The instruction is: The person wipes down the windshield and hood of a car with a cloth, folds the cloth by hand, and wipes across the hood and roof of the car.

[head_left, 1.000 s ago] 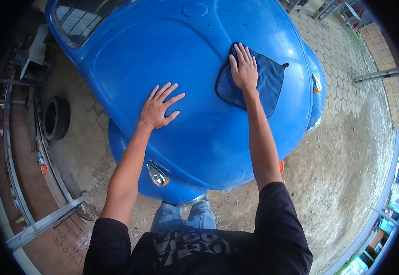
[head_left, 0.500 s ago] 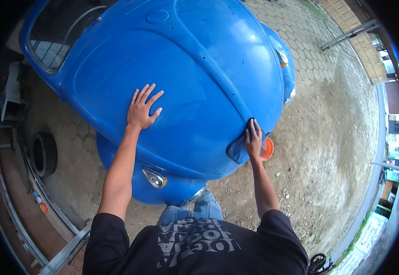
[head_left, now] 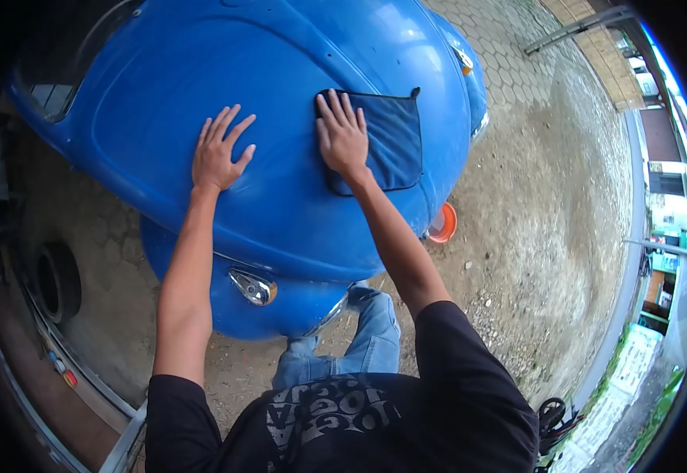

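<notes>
A blue car's rounded hood (head_left: pixel 280 173) fills the middle of the view. On its left part rests my left hand (head_left: pixel 216 156), palm down with the fingers spread, holding nothing. My right hand (head_left: pixel 343 140) lies flat over the left side of a dark microfiber cloth (head_left: pixel 395 142), fingers stretched out, pressing it to the hood. The cloth is spread out, with one corner sticking up at the top right. Below the hood, a chrome-trimmed turn signal light (head_left: pixel 253 287) sits on the near fender.
An orange bucket (head_left: pixel 443 224) stands on the dirt ground just beyond the car's front. A loose tire (head_left: pixel 58 282) is at the left, by a metal-framed structure. Wheels of some vehicle (head_left: pixel 552 414) show at the lower right. Hexagonal paving (head_left: pixel 509 71) lies behind the car.
My right hand has moved up and left from the hood's front edge with the cloth, which now lies unfolded. My left hand stays on about the same hood area. The view has shifted slightly.
</notes>
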`<move>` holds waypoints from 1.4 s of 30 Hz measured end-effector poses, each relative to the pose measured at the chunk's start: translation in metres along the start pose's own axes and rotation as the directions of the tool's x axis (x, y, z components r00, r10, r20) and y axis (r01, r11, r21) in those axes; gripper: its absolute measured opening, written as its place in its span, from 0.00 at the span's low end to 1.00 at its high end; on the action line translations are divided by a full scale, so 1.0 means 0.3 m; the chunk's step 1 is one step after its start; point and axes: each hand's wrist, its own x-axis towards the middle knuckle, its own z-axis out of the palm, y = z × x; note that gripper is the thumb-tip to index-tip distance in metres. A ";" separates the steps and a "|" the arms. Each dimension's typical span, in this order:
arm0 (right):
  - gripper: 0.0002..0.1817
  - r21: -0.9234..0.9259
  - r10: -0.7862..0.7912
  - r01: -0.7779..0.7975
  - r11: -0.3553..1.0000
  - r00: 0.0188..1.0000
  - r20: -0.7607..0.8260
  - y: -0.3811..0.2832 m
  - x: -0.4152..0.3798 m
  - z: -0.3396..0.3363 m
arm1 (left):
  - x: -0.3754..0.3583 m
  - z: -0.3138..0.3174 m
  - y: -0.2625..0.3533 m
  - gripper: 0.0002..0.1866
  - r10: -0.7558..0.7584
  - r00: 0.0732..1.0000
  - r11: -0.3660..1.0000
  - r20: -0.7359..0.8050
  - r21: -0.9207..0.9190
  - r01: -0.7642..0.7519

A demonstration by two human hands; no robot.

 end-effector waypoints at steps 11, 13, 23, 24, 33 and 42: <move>0.27 0.096 0.318 -0.328 0.940 0.942 0.105 0.237 -0.517 -0.171 | 0.004 -0.008 0.039 0.28 -0.016 0.999 0.994 0.043 0.113 0.011; 0.27 0.030 0.407 -0.408 0.912 0.912 0.042 0.390 -0.513 -0.175 | 0.003 -0.012 0.060 0.28 -0.024 0.999 0.990 0.044 0.140 0.018; 0.30 0.178 0.553 -0.554 0.813 0.831 0.064 1.351 -0.017 -0.131 | 0.291 0.301 0.566 0.38 -0.370 0.927 0.858 -0.070 0.358 0.369; 0.30 0.177 0.549 -0.549 0.817 0.834 0.049 1.413 0.021 -0.128 | 0.354 0.322 0.621 0.39 -0.320 0.947 0.874 -0.018 0.380 0.302; 0.27 0.379 0.674 -0.682 0.625 0.717 0.179 1.649 0.162 -0.087 | 0.422 0.343 0.662 0.46 -0.262 0.965 0.916 0.031 0.324 0.238; 0.30 0.198 0.546 -0.537 0.820 0.838 0.011 1.258 -0.129 -0.165 | 0.417 0.347 0.667 0.47 -0.270 0.963 0.907 -0.002 0.336 0.255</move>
